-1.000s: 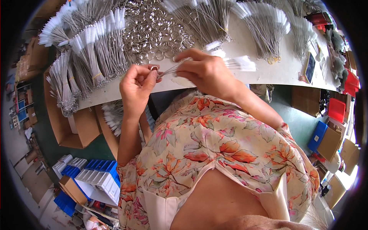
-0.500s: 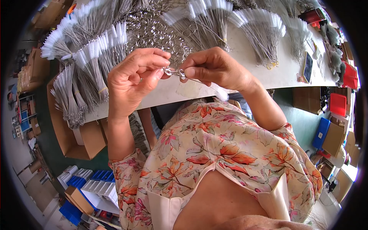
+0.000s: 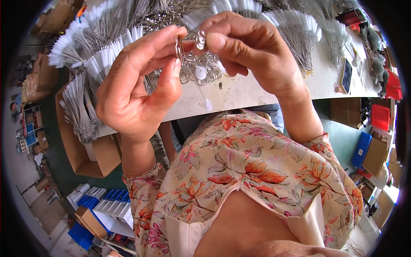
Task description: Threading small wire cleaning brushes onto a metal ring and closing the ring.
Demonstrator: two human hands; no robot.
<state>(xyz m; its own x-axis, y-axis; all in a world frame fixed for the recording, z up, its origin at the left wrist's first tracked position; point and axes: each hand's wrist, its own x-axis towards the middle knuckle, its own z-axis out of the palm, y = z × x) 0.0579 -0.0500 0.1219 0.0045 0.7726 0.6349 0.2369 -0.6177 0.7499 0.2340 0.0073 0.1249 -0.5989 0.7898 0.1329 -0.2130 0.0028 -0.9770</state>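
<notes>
Raised over the near table edge, my left hand (image 3: 137, 88) pinches a shiny metal ring (image 3: 178, 46), seen nearly edge-on, between thumb and fingers. Below it hangs a thin wire brush (image 3: 196, 84) with a small white tip. Just to the right, my right hand (image 3: 257, 51) holds a short stack of small metal rings (image 3: 201, 40) between thumb and forefinger. Its other fingers are curled under. A narrow gap separates the two hands. Behind them lies a heap of loose metal rings (image 3: 209, 64), partly hidden by my fingers.
Bundles of wire brushes with white bristles (image 3: 295, 32) cover much of the table (image 3: 332, 83). More bundles (image 3: 80, 103) overhang its left edge above an open cardboard box (image 3: 100, 156). A phone-like dark device (image 3: 346, 75) lies at the right. Plastic bins (image 3: 113, 212) stand lower left.
Both hands have risen closer to the camera, away from the table edge. They have moved slightly apart, and the ring in the left hand now shows separate from the stack in the right.
</notes>
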